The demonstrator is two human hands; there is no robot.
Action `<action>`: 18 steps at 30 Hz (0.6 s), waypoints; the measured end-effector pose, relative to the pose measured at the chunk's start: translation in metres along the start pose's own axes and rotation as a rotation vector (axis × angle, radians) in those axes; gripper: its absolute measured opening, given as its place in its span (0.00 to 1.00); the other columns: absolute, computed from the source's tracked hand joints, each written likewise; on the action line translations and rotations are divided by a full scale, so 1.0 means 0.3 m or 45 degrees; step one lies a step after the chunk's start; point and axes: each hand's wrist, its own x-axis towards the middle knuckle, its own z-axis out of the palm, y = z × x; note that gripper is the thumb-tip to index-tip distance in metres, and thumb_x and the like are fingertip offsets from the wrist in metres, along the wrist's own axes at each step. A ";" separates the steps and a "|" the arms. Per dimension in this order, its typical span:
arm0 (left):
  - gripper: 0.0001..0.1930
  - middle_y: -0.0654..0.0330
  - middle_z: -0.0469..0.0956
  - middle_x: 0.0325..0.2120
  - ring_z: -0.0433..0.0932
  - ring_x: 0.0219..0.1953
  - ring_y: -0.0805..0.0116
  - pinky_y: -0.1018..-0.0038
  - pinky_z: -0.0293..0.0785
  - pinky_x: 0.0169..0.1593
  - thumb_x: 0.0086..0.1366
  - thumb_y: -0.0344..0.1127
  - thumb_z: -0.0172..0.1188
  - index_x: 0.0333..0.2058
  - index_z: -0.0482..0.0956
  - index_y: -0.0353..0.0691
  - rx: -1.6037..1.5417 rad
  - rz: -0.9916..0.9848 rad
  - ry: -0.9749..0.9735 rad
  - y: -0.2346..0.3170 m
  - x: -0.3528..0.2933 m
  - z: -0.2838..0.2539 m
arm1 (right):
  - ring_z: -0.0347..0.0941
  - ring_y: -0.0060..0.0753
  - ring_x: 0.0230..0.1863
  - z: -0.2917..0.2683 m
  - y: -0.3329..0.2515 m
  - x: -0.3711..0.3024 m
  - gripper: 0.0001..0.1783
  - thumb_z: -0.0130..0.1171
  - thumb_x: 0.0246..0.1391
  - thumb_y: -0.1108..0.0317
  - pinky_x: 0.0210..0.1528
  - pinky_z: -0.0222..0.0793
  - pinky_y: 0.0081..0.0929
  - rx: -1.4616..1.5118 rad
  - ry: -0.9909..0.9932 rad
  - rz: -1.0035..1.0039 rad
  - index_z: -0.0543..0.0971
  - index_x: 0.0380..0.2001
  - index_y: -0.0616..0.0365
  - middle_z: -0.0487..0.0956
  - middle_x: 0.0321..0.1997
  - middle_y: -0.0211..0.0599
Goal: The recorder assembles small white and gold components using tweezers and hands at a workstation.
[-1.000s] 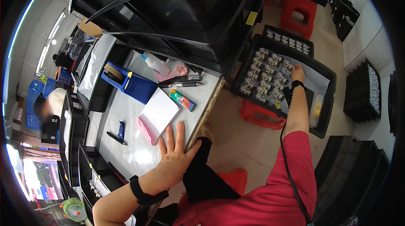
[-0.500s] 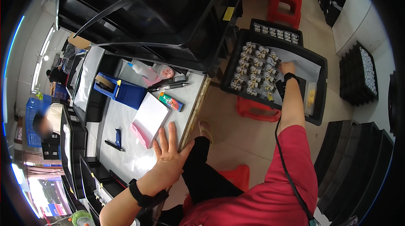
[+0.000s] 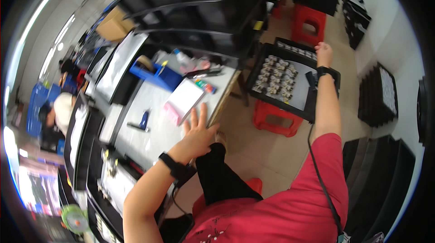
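My left hand [image 3: 198,135] is open, its fingers spread over the near edge of the grey worktable [image 3: 129,141]. Beside its fingertips lies a white paper pad [image 3: 186,97] with a pink sheet [image 3: 172,114] under one end. Farther right, my right hand [image 3: 323,53] is raised over the far right corner of a black tray [image 3: 282,106]. Its fingers are curled closed; whatever they hold, if anything, is too small to make out. Rows of small white-and-dark figurine-like pieces [image 3: 275,78] stand in the tray on white lining.
A blue tape dispenser [image 3: 164,78], a green-and-red tube [image 3: 206,86] and a blue-handled tool [image 3: 144,119] lie on the table. Black crates [image 3: 199,21] rise behind it. A red stool [image 3: 277,119] is under the tray; stacked black trays [image 3: 378,95] stand right.
My right hand has left the pieces in the tray and moved up and away toward its far right corner. My left hand stays spread at the table edge. The whole view has shifted.
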 end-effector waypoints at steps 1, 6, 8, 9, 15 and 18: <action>0.42 0.34 0.31 0.64 0.37 0.66 0.30 0.43 0.51 0.62 0.43 0.35 0.72 0.60 0.63 0.48 -0.061 0.019 0.055 -0.004 -0.033 0.008 | 0.78 0.39 0.35 -0.003 -0.086 0.002 0.17 0.48 0.57 0.59 0.38 0.72 0.33 0.048 -0.049 -0.131 0.80 0.33 0.60 0.81 0.35 0.44; 0.34 0.45 0.62 0.53 0.66 0.54 0.45 0.57 0.67 0.53 0.49 0.39 0.66 0.56 0.65 0.42 -0.252 0.500 0.106 0.065 -0.214 0.047 | 0.71 0.25 0.38 -0.086 -0.600 -0.152 0.19 0.43 0.63 0.64 0.44 0.66 0.21 0.506 -0.280 -0.481 0.72 0.53 0.60 0.78 0.42 0.36; 0.32 0.48 0.66 0.50 0.70 0.51 0.48 0.57 0.68 0.51 0.52 0.42 0.64 0.56 0.65 0.42 -0.288 0.583 0.057 0.135 -0.338 0.017 | 0.66 0.15 0.33 -0.066 -0.740 -0.149 0.20 0.45 0.64 0.60 0.36 0.60 0.15 0.730 -0.482 -0.511 0.72 0.53 0.61 0.76 0.39 0.29; 0.31 0.49 0.68 0.49 0.71 0.50 0.48 0.58 0.69 0.50 0.53 0.43 0.63 0.55 0.65 0.42 -0.267 0.653 0.098 0.149 -0.395 0.024 | 0.63 0.12 0.32 -0.014 -0.804 -0.150 0.21 0.46 0.65 0.59 0.33 0.57 0.13 0.852 -0.659 -0.581 0.73 0.53 0.61 0.76 0.37 0.27; 0.26 0.49 0.69 0.47 0.71 0.49 0.51 0.59 0.68 0.51 0.57 0.43 0.60 0.53 0.66 0.39 -0.371 0.569 0.311 0.124 -0.766 0.083 | 0.56 0.10 0.24 0.123 -1.377 -0.931 0.17 0.44 0.66 0.62 0.26 0.49 0.11 0.919 -1.381 -0.970 0.75 0.49 0.60 0.69 0.28 0.20; 0.26 0.47 0.69 0.47 0.72 0.49 0.50 0.60 0.67 0.52 0.58 0.41 0.60 0.52 0.66 0.36 -0.475 0.417 0.364 0.081 -0.962 0.115 | 0.65 0.12 0.26 0.120 -1.551 -1.318 0.14 0.46 0.64 0.62 0.27 0.57 0.11 0.832 -1.750 -1.124 0.77 0.45 0.58 0.72 0.30 0.24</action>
